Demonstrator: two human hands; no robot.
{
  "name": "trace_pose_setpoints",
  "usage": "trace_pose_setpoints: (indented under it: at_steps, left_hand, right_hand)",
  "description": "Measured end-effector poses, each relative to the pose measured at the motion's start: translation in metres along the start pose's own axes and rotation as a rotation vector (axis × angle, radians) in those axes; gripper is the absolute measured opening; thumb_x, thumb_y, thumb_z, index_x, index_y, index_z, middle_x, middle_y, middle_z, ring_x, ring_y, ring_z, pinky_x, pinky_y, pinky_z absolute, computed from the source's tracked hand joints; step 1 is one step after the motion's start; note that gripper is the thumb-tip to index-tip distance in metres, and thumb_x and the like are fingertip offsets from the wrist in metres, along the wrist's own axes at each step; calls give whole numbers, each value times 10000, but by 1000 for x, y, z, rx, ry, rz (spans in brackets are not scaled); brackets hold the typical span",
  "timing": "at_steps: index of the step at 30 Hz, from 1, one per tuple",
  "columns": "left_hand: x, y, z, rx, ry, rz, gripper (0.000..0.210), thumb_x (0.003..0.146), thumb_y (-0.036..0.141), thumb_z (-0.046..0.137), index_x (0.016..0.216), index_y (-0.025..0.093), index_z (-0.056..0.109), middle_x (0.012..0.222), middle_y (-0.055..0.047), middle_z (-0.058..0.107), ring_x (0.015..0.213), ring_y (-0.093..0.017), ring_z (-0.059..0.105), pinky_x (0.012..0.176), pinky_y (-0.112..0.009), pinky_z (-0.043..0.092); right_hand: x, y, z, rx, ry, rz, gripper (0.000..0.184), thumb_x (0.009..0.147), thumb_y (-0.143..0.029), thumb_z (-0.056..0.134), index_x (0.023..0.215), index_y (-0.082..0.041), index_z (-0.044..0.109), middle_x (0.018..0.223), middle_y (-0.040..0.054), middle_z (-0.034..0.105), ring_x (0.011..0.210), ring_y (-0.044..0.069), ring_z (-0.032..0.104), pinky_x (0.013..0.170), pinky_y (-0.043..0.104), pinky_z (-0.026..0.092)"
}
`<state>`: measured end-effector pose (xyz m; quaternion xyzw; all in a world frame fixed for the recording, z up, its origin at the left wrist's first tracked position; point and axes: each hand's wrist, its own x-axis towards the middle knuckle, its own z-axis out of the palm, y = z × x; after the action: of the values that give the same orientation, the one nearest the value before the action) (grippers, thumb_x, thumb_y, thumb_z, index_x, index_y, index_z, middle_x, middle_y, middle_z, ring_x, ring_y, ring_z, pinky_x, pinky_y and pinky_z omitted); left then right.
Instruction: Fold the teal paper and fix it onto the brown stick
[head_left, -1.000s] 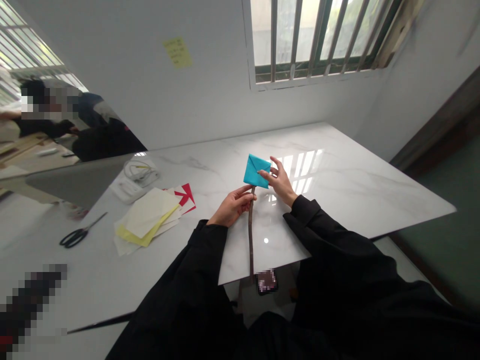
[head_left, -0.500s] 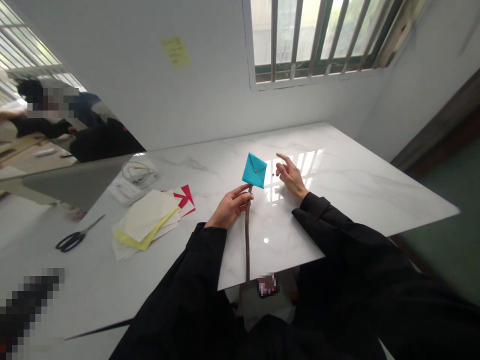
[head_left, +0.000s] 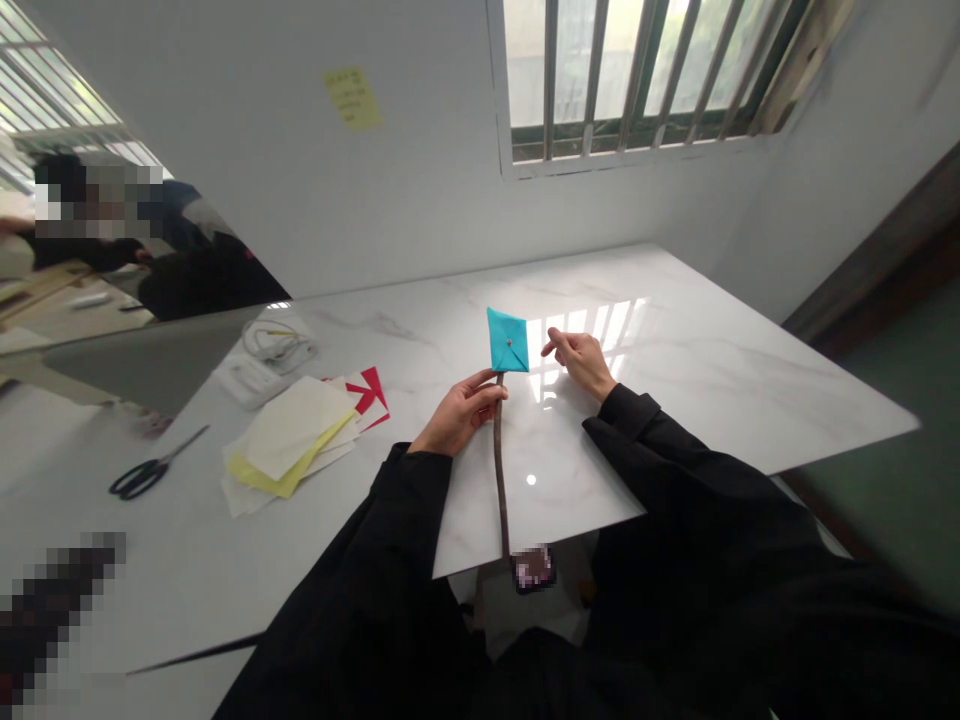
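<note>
A blue folded-paper pinwheel [head_left: 500, 333] with a pin at its middle sits on top of a thin brown stick [head_left: 500, 470]. My left hand [head_left: 469, 408] is closed round the stick just below the paper, so the upper part of the stick is partly hidden by the fingers. The stick's lower end reaches down to the table's front edge. To the right of the pinwheel, my right hand [head_left: 581, 360] hovers apart from it with nothing held, its fingers loosely bent and not all together.
White, yellow and red paper sheets [head_left: 300, 430] lie at left on the marble-patterned table [head_left: 720, 370]. Black-handled scissors [head_left: 146, 475] and a coiled white cable [head_left: 277, 340] are near them. Barred window [head_left: 637, 80] behind. Another person [head_left: 187, 250] is at far left.
The blue paper has turned on its pin, and the stick's lower end has swung slightly right. My right hand's index finger has bent from its stretched, raised pose.
</note>
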<state>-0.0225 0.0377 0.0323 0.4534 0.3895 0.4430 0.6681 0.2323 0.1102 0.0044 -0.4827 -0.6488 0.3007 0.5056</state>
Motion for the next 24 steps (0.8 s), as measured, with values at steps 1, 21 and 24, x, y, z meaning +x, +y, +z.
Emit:
trace_pose_setpoints:
  at_steps: [1,21,24]
  left_hand:
    - [0,0,0,1,-1,0,526,745,318,971,1219,160,805,893,-32,721,740,-106,564,676,-246,450]
    - [2,-4,-6,25,32,26,592,755,382,982,1242,197,701,928,-39,767,727,-119,619,631,-236,438]
    - [2,-4,-6,21,29,23,581,761,374,979,1241,200,701,935,-39,772,739,-117,623,653,-236,455]
  right_hand:
    - [0,0,1,24,1,3,809,985,-886,481,915,-164,840,619,6,562,625,167,551,673,313,422]
    - [1,-2,8,227,-76,65,877,948,-867,552,1376,-114,689,588,-74,453,544,135,426,558,286,326]
    - [0,-4,7,199,-80,82,916,950,-893,519,1386,-107,696,594,-67,469,551,137,438,573,290,342]
